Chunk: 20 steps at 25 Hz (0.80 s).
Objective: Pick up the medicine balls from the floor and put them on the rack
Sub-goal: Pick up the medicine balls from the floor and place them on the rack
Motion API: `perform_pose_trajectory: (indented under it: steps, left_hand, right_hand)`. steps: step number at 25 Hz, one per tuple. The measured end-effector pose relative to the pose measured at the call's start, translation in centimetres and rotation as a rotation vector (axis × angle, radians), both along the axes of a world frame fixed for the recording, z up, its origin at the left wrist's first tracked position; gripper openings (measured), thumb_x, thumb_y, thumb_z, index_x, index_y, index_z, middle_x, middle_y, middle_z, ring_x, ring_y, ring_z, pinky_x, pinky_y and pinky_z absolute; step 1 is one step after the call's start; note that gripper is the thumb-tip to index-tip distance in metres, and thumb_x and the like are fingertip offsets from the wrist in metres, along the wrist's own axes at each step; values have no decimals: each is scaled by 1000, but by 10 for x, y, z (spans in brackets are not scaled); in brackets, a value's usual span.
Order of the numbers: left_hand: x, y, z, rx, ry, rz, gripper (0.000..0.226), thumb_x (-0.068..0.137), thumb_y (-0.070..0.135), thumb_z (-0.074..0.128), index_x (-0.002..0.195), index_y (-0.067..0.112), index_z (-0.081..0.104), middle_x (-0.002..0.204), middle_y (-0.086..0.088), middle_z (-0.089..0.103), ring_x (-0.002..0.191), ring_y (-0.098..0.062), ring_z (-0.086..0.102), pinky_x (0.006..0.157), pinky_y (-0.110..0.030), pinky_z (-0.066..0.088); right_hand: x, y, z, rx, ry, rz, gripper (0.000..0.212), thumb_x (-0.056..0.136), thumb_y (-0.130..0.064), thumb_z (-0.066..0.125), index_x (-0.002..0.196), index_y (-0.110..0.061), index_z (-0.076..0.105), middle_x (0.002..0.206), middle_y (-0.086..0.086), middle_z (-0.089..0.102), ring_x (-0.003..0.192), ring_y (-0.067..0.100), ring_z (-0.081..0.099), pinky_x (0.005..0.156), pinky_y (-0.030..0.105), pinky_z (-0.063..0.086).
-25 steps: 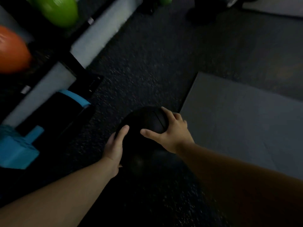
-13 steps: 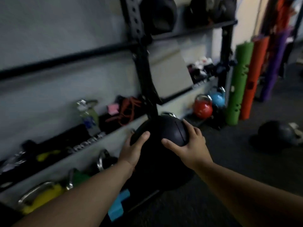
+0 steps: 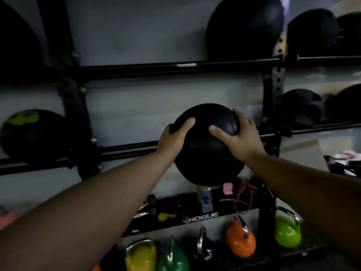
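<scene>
Left hand (image 3: 173, 140) and right hand (image 3: 239, 139) clasp the ball (image 3: 207, 155); misjudging the rails (image 3: 127, 147) beyond them could drop it

Bay straight ahead: bounded by the left upright (image 3: 73, 106) and the right upright (image 3: 272, 98). From the middle rails (image 3: 127, 148) up to the upper rails (image 3: 156, 69) you see only bare wall. Your right hand (image 3: 240, 139) is near the right upright, with little side room. Your left hand (image 3: 173, 139) has open span beside it.

Neighbouring bays on the same level are occupied, with a green-marked ball (image 3: 33, 133) at left and black balls (image 3: 300, 108) at right. A large black ball (image 3: 244, 30) sits on the upper rails, at the right end of this bay.

Under the medicine ball (image 3: 207, 149), a bottle (image 3: 206, 198) and a red cord (image 3: 243, 196) crowd the low shelf (image 3: 201, 220).
</scene>
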State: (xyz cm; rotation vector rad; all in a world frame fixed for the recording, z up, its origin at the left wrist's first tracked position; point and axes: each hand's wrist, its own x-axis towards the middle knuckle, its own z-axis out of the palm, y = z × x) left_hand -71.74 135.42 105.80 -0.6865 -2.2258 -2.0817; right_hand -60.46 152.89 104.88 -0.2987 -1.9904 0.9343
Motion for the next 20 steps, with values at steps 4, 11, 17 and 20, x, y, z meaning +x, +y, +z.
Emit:
perform_pose_trajectory:
  steps: [4,11,17,20]
  left_hand:
    - [-70,-75,47,2,39,97,118,46,96,71,145,31,63,133,-2,73,115,-30,73,103,-50,60]
    - [-187,-156,78,7,101,275,96,72,85,74,148,27,60,130,-2,69,117,-30,70,99,-41,58]
    - [-310,-157,39,-136,191,499,90,83,87,57,155,33,55,145,-2,63,136,-31,61,107,-37,49]
    - [-366,-149,35,-440,496,609,86,88,84,42,160,36,50,165,3,50,152,-22,46,122,-36,38]
  right_hand:
    - [-89,-61,43,21,43,126,130,54,-101,62,162,-38,28,158,8,41,146,38,42,116,57,42]
    - [-240,-132,69,-6,72,317,128,57,-96,66,163,-38,26,159,8,39,147,38,40,116,59,42]
    - [-405,-138,34,-77,57,423,121,59,-96,61,159,-36,33,156,9,45,143,36,45,116,54,43]
    - [-485,-140,44,34,48,505,97,68,-91,53,146,-33,54,139,9,58,128,29,58,108,40,48]
